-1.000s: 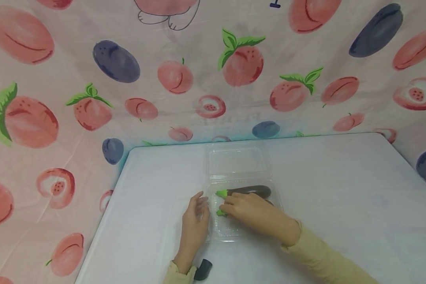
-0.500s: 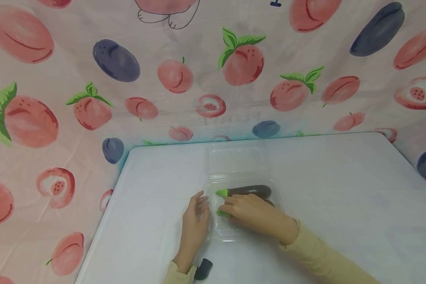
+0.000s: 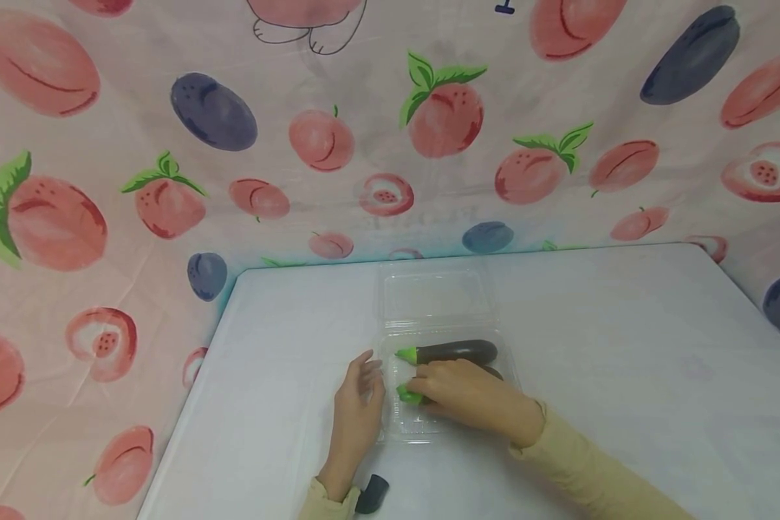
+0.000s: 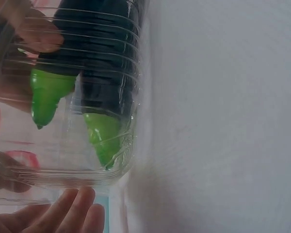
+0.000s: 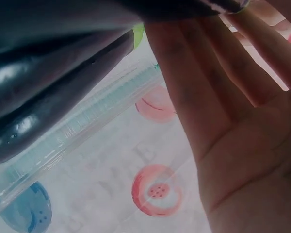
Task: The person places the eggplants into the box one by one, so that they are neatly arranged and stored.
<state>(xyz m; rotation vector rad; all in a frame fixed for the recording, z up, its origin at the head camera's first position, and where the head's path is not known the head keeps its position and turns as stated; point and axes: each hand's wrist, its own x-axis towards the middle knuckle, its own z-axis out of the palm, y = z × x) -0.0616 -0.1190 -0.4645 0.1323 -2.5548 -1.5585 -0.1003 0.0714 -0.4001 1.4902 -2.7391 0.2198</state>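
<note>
A clear plastic clamshell container (image 3: 406, 426) lies open on the table with two dark eggplants inside. The far eggplant (image 3: 458, 352) lies crosswise, green cap to the left. My right hand (image 3: 464, 393) holds the near eggplant (image 3: 411, 395), covering most of its body; the green cap sticks out left of my fingers. The left wrist view shows both caps through the ribbed wall, with a right fingertip (image 4: 46, 40) against one eggplant. My left hand (image 3: 357, 408) rests beside the container's left wall, fingers loosely extended, its fingertips (image 4: 85, 199) at the wall.
The container's lid (image 3: 437, 296) lies folded back toward the far edge of the white table (image 3: 611, 325). A fruit-print cloth (image 3: 364, 87) hangs behind and at the left. A black strap piece (image 3: 373, 494) shows at the left wrist.
My right hand has shifted slightly to the right and nearer, so more of the near eggplant's green cap shows. The left hand keeps its place.
</note>
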